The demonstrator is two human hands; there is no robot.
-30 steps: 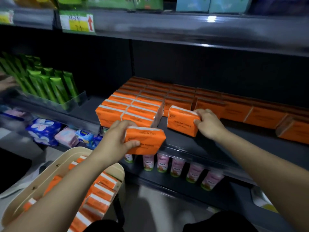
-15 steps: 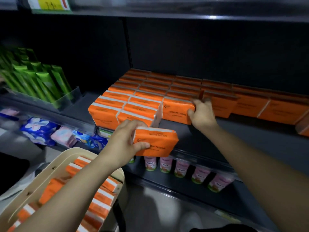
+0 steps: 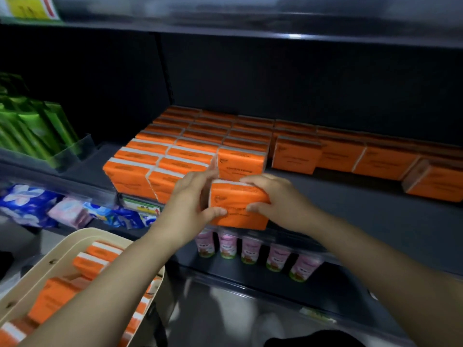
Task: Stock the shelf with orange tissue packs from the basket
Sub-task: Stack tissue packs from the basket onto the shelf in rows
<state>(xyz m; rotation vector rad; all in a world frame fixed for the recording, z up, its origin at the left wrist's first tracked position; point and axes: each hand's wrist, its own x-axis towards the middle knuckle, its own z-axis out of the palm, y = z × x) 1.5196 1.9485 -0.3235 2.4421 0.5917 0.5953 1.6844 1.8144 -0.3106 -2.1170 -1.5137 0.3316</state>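
An orange tissue pack sits upright at the front edge of the dark shelf, held from both sides. My left hand grips its left end and my right hand covers its top right. Behind it stand rows of orange tissue packs, the nearest one just beyond the held pack. More orange packs line the shelf's back right. A cream basket at the lower left holds several orange packs; my left forearm crosses over it.
Green tubes stand in a clear tray on the left. Blue and pink wrapped packets lie on the lower left shelf. Pink bottles line the shelf below. An upper shelf overhangs. Bare shelf surface lies right of my hands.
My right hand left the pack it had pushed back into the rows and came to the pack in my left hand. That pack moved onto the shelf's front edge.
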